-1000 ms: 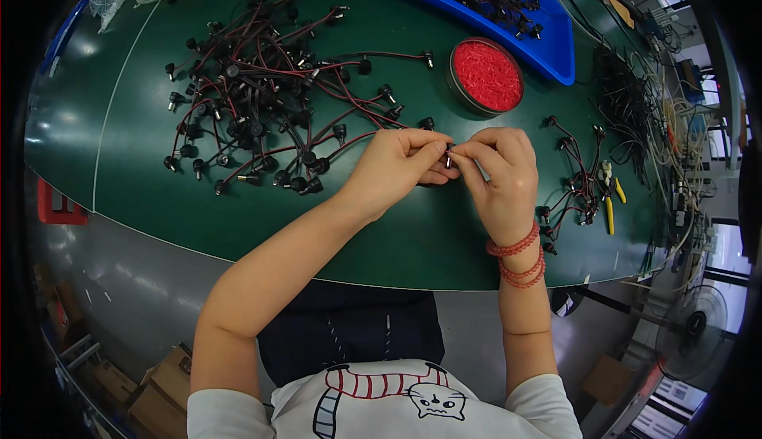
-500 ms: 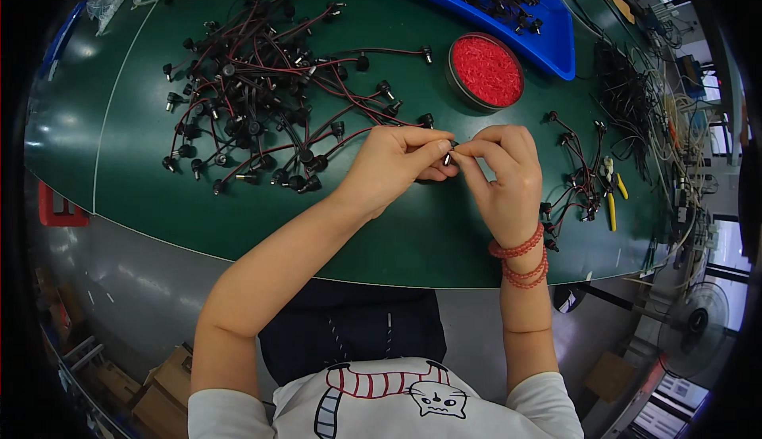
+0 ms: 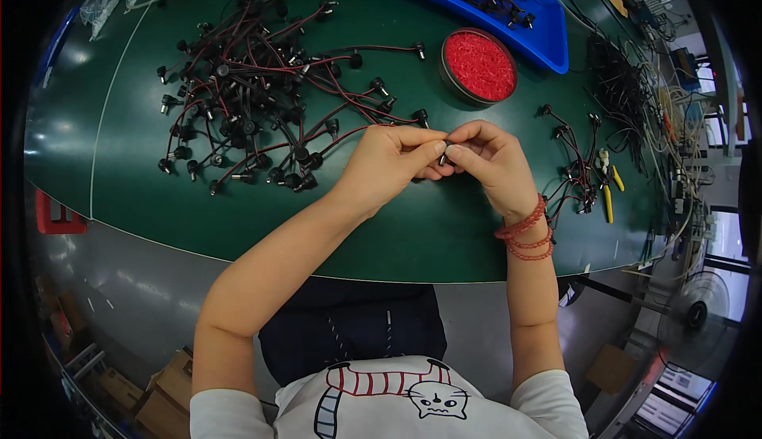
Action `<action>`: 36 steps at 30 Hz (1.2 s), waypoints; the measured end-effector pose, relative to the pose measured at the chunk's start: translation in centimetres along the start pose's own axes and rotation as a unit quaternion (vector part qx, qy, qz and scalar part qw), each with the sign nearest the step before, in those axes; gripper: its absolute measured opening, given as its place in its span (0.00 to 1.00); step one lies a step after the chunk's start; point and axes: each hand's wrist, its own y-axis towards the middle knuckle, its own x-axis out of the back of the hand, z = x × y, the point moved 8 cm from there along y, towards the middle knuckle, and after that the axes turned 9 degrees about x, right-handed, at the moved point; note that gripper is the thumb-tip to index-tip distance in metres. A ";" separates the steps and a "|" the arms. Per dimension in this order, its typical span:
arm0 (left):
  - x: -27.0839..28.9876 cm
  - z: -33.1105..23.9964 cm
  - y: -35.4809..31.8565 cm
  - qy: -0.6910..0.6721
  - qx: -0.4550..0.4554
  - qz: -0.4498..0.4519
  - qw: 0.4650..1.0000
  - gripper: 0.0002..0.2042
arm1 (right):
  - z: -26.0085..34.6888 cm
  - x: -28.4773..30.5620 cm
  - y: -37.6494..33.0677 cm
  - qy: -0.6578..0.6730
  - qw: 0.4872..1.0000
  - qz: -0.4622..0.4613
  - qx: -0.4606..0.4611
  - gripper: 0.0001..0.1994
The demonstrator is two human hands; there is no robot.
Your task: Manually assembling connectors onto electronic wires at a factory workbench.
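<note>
Right over the middle of the green table (image 3: 238, 225), both hands meet around one small black connector (image 3: 443, 155), pinched between the fingertips and mostly hidden by them. The left hand (image 3: 389, 165) grips it from the left with thumb and forefinger closed tight, and a red-and-black lead (image 3: 349, 131) runs from that pinch back toward the far left. The right hand (image 3: 490, 161) closes on the same piece from the right, fingers curled in, a red bead bracelet (image 3: 525, 236) on its wrist.

Toward the table's far left sits a big tangled heap of red-and-black leads with black plugs (image 3: 254, 105), its nearest strands reaching just beside the left hand. Toward the far edge, near the hands, stands a round black tin of small red parts (image 3: 479, 66), and behind it a blue tray (image 3: 548, 34) holds more black plugs. Near the right edge lies a smaller cluster of wired plugs (image 3: 575, 165), with yellow-handled pliers (image 3: 609, 197) just beside it. More dark cable bundles (image 3: 627, 98) pile up at the far right corner.
</note>
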 end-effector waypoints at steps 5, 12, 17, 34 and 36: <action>0.1 -0.2 -0.3 0.025 -0.007 -0.003 1.000 0.11 | -0.7 -0.2 0.0 0.046 0.999 -0.006 -0.005 0.07; -1.4 -2.9 -2.0 0.189 -0.156 -0.013 0.969 0.12 | 0.0 -0.1 -0.1 0.120 0.993 0.020 0.006 0.07; -2.8 -5.1 -4.1 0.496 -0.301 -0.090 0.809 0.15 | 1.4 -0.7 -0.8 0.074 0.996 0.026 0.050 0.06; -8.9 0.3 -7.4 0.593 -0.305 0.106 0.738 0.11 | 4.1 12.2 -14.5 0.013 0.934 -0.313 0.171 0.08; -5.8 -1.1 -7.1 0.602 -0.314 -0.016 0.734 0.07 | 3.6 15.8 -16.8 0.007 0.928 -0.327 0.181 0.09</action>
